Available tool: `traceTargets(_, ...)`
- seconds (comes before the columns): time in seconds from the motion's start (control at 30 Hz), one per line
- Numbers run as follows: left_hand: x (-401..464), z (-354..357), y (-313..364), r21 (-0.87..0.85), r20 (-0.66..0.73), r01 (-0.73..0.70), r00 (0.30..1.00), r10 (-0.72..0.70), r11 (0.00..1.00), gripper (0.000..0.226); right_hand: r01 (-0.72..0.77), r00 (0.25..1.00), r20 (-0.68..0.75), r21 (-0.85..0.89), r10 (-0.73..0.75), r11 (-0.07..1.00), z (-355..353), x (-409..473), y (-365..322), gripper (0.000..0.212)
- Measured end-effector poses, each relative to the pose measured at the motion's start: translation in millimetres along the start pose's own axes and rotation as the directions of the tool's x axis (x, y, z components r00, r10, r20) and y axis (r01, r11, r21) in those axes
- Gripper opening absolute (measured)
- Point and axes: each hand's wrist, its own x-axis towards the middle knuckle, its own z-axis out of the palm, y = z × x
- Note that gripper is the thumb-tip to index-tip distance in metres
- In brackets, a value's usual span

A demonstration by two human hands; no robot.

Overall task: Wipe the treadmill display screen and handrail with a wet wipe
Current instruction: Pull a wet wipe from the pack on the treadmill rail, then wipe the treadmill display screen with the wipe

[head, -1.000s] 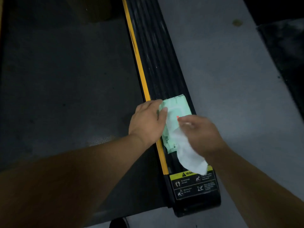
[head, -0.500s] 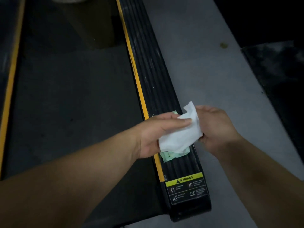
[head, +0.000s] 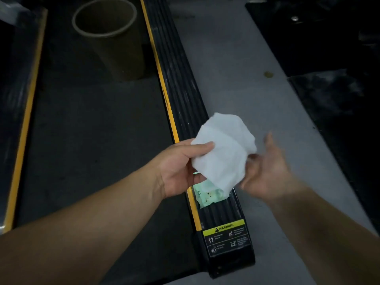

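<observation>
A white wet wipe (head: 223, 150) hangs partly unfolded above the treadmill's right side rail (head: 178, 95). My left hand (head: 178, 167) pinches its left edge between thumb and fingers. My right hand (head: 267, 169) is blurred beside the wipe's right edge, palm up with fingers spread; whether it touches the wipe I cannot tell. Below the wipe, a green wet wipe pack (head: 209, 197) lies on the black ribbed rail. The display screen and handrail are out of view.
The dark treadmill belt (head: 92, 140) runs at left between yellow-striped rails. A brown round bin (head: 107, 36) stands on the belt at the top. A yellow warning label (head: 226, 233) marks the rail's near end. Grey floor (head: 246, 79) lies to the right.
The wipe came out of the green pack and rose above the rail. It has opened wider between my hands, and my right hand has let its fingers spread. The view tilted up, showing the bin.
</observation>
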Motion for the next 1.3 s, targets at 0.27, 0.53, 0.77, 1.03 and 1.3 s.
traceTargets(0.27,-18,-5,2,0.328,-0.205,-0.223,0.932,0.299,0.918,0.018,0.479,0.876,0.29,-0.432,-0.385,0.764,-7,-23,17,0.078)
traceTargets(0.53,-44,7,33,0.42,-0.236,-0.4,0.819,0.523,0.815,0.007,0.642,0.751,0.385,-0.616,-0.536,0.456,17,-53,-5,0.007)
traceTargets(0.77,-88,31,69,0.251,-0.214,-0.382,0.874,0.436,0.889,0.019,0.539,0.842,0.278,-0.481,-0.463,0.692,55,-95,-21,0.004)
traceTargets(1.03,-179,34,164,0.328,-0.338,-0.486,0.74,0.581,0.81,0.021,0.45,0.873,0.371,-0.359,-0.317,0.818,169,-177,-30,0.026)
traceTargets(1.3,-370,-19,310,1.0,0.007,0.009,0.542,0.84,-0.013,0.098,0.6,0.326,0.741,-0.642,-0.587,-0.478,327,-301,-44,0.019)
